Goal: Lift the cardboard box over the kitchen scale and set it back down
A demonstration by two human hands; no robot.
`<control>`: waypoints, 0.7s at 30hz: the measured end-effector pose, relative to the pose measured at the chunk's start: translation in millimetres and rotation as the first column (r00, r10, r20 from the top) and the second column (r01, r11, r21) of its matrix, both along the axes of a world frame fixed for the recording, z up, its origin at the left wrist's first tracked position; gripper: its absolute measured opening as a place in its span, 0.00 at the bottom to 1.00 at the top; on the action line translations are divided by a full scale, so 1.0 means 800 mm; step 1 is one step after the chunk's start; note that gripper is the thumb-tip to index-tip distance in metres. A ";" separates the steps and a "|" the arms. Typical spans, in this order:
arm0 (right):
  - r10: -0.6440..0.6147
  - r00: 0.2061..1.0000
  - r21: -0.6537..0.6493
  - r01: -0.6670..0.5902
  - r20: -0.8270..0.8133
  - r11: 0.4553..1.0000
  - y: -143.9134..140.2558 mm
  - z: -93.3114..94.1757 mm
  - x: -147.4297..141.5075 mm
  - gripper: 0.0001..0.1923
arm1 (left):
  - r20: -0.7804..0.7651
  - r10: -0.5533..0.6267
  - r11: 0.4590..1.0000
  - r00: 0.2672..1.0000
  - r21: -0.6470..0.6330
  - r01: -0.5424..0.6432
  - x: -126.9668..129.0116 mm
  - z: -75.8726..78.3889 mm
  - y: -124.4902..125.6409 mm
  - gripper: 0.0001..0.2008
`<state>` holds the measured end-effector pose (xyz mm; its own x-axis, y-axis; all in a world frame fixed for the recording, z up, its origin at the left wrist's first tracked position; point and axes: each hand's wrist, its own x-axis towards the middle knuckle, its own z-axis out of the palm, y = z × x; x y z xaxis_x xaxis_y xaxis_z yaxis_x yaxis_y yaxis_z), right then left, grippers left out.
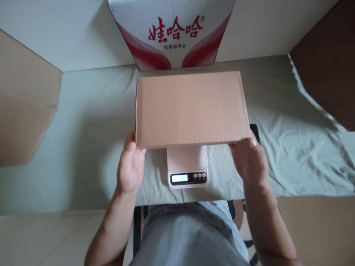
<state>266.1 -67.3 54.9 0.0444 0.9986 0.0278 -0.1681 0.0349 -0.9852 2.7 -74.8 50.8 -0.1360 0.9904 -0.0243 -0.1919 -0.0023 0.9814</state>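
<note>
Head view
Landmark: a small white kitchen scale (pixel 187 167) was taken as the reference; it was seen at the near middle of a table covered with a pale green cloth (pixel 91 122).
Scale display: a lit panel and three round buttons were noted on its near edge; no reading could be made out.
Cardboard box: a flat, closed brown cardboard box (pixel 191 109) was found directly over the scale, with the far part of the platform hidden beneath it. Whether the box rested on the platform or was held just above it could not be told.
Left hand: the left hand (pixel 130 168) was found to the left of the scale, clamped on the near left corner of the box, thumb against the edge.
Right hand: the right hand (pixel 251 160) was found to the right of the scale, gripped on the near right corner of the box.
Hands, relation: the hands were held well apart, one at each near corner.
Dark object: a dark flat object (pixel 255 133) was partly seen right of the scale, just behind the right hand; its kind could not be told.
Printed carton: a white carton with red lettering (pixel 174 31) was seen beyond the scale, behind the box.
Person: a grey shirt (pixel 191 232) was noted nearer than the scale.
</note>
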 end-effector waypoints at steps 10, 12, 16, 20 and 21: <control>-0.020 0.999 -0.143 0.024 0.034 0.989 -0.050 -0.037 -0.001 0.26 | 0.101 0.045 0.998 0.994 -0.058 -0.039 -0.013 -0.029 -0.041 0.20; -0.008 0.998 -0.126 0.015 0.056 0.992 -0.051 -0.039 0.000 0.26 | 0.102 0.032 0.999 0.994 -0.045 -0.028 -0.013 -0.030 -0.042 0.20; -0.003 0.997 -0.107 0.012 0.083 0.994 -0.048 -0.038 0.001 0.27 | 0.054 0.017 0.999 0.998 -0.028 -0.015 -0.009 -0.029 -0.041 0.21; -0.006 1.000 -0.076 0.007 0.010 0.997 -0.047 -0.033 -0.003 0.26 | 0.034 0.008 0.999 0.999 -0.039 -0.007 -0.006 -0.028 -0.041 0.21; -0.007 1.000 -0.076 0.007 -0.002 0.997 -0.047 -0.033 -0.004 0.27 | 0.042 0.017 0.999 0.999 -0.041 -0.015 -0.006 -0.029 -0.041 0.21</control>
<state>263.0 -104.7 28.5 0.0514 0.9975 -0.0482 -0.1701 -0.0388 -0.9847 -2.0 -107.3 27.4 -0.1500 0.9862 -0.0707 -0.2331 0.0342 0.9718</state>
